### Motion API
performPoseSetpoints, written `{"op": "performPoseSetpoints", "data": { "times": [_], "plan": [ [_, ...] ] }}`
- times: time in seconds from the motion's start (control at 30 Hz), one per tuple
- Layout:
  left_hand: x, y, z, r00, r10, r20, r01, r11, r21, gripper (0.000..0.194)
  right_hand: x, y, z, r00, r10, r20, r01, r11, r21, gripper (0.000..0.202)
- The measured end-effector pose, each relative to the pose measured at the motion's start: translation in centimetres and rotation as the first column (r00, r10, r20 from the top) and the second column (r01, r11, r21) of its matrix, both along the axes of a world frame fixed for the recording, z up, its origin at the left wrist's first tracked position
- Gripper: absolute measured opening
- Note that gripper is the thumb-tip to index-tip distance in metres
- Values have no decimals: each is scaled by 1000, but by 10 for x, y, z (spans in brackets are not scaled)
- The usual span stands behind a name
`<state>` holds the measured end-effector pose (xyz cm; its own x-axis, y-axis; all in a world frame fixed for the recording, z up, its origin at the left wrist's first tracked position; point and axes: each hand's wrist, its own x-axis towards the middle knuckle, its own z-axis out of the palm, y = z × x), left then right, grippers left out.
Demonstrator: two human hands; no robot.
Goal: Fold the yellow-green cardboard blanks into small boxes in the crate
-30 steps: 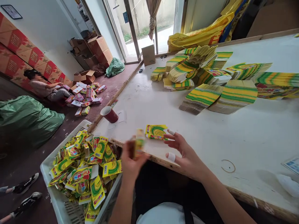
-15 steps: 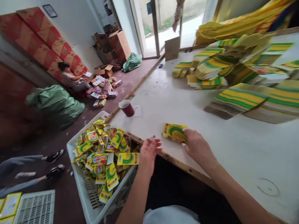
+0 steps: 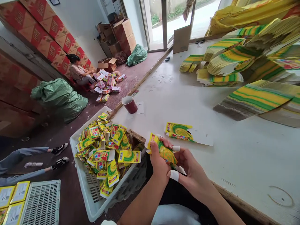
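Observation:
My left hand (image 3: 159,159) is wrapped round a small yellow-and-green carton (image 3: 165,153) held above the table's front edge, with the thumb on its near side. At the carton's right end are the fingers and thumb of my right hand (image 3: 189,170), which grip that end. White tape covers my right thumb and one fingertip. Just beyond, a flat carton blank (image 3: 179,131) of the same print lies on the white table (image 3: 234,150), its plain white part to the right. Left of my hands, a white plastic crate (image 3: 82,190) holds a heap of similar small cartons (image 3: 100,156).
A dark red mug (image 3: 130,105) stands near the table's left edge. Stacks of carton blanks (image 3: 232,59) cover the far right. Beyond the crate are a green sack (image 3: 61,97), a seated person (image 3: 79,72) among boxes, another person's legs (image 3: 30,153), and a grey crate (image 3: 42,200).
My right hand has come off the table towards my left hand. My left hand, empty before, now grips a carton. A flat blank still lies on the table. The camera view has shifted slightly.

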<state>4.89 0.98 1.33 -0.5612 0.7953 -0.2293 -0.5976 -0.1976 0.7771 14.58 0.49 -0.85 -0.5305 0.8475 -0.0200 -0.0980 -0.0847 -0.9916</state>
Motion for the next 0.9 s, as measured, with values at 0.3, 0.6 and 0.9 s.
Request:
{"op": "performPoseSetpoints", "data": {
  "times": [0.3,0.6,0.9],
  "plan": [
    [1,-18,-9,944,-193,-268,181,981,-68,66,36,11,1,974,-132,182,91,971,221,17],
    [-21,-15,-12,889,-167,-425,187,982,3,42,50,15,4,914,-326,243,195,876,442,16],
    [-23,-16,-3,749,-441,-495,431,891,-141,46,47,21,19,977,-170,-130,166,985,-44,23]
  ]
}}
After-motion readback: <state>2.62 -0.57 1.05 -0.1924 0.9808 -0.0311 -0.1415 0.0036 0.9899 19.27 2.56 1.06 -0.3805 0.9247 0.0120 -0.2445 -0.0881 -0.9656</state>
